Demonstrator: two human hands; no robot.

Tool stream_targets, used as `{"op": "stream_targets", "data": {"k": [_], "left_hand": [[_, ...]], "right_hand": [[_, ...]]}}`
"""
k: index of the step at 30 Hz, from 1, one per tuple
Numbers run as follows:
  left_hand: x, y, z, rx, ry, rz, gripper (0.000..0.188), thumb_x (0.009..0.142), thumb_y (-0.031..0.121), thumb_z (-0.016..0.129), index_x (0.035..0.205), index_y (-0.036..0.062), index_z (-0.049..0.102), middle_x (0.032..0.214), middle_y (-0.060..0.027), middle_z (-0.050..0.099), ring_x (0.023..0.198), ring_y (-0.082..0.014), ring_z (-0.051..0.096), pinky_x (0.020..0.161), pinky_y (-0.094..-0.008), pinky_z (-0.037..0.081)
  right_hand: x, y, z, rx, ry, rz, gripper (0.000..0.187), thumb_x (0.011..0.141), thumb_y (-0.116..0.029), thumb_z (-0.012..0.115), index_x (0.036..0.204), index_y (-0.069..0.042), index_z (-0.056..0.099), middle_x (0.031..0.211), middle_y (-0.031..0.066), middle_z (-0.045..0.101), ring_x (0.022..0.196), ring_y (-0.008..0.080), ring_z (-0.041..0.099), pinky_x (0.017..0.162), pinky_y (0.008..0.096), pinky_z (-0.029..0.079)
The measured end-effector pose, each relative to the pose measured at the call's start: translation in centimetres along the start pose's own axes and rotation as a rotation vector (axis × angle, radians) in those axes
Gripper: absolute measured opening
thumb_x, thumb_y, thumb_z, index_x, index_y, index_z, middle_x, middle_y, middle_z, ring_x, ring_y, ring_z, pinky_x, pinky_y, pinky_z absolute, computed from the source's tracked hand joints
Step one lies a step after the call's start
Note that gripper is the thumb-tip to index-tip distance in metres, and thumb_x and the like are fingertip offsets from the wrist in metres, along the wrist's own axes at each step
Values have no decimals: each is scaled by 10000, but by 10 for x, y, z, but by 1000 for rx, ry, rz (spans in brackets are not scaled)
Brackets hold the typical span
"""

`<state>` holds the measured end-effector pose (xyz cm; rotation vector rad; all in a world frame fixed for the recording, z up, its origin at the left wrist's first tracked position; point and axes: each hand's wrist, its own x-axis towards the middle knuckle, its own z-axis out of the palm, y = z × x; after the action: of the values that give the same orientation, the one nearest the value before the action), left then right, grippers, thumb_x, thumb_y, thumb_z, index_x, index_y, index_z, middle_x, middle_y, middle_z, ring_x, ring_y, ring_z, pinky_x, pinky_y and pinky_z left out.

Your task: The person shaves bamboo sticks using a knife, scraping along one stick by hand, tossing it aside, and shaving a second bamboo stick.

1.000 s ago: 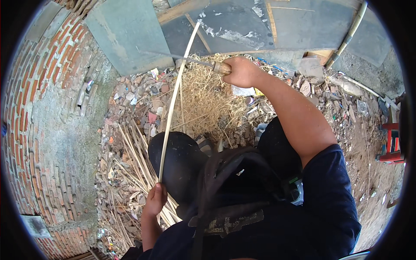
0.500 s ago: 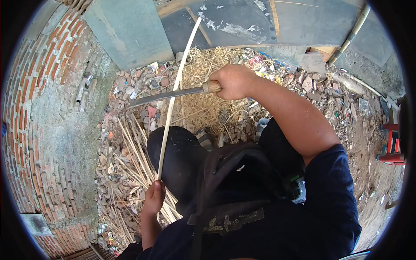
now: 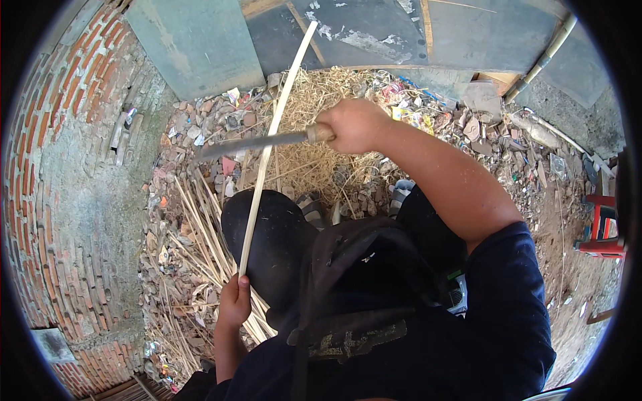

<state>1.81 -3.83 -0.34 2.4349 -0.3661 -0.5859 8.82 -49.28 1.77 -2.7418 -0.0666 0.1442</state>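
My left hand is closed around the lower end of a long pale strip, likely bamboo. The strip slants up and away past my left knee, its far end reaching toward the grey panels. My right hand grips the wooden handle of a machete. Its long, dull metal blade points left and crosses the strip above its middle. The blade is slightly blurred; I cannot tell how firmly it touches the strip.
More pale strips lie beside my left knee. A heap of shavings covers the rubble ahead. Brick wall stands at left, grey panels at the back. A red stool is at right, a bamboo pole at back right.
My right hand and the machete have shifted slightly left, and the strip appears rolled, showing a broader face. My left hand stays closed on its lower end. The view has moved a little.
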Motion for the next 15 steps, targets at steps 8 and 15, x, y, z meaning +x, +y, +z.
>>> {"op": "stream_targets", "data": {"k": [8, 15], "left_hand": [[5, 10, 9, 260, 233, 125, 395, 1046, 336, 476, 817, 14, 497, 573, -204, 528, 560, -454, 558, 509, -475, 405], [2, -8, 9, 257, 213, 124, 353, 1043, 305, 483, 834, 21, 485, 603, -213, 545, 579, -468, 565, 508, -488, 412]], "right_hand": [[11, 12, 15, 69, 0, -7, 157, 795, -194, 634, 922, -117, 682, 812, 141, 689, 811, 338, 693, 755, 493, 556], [13, -13, 9, -39, -98, -38, 174, 842, -188, 614, 980, -110, 688, 830, 117, 688, 816, 277, 692, 767, 446, 569]]}}
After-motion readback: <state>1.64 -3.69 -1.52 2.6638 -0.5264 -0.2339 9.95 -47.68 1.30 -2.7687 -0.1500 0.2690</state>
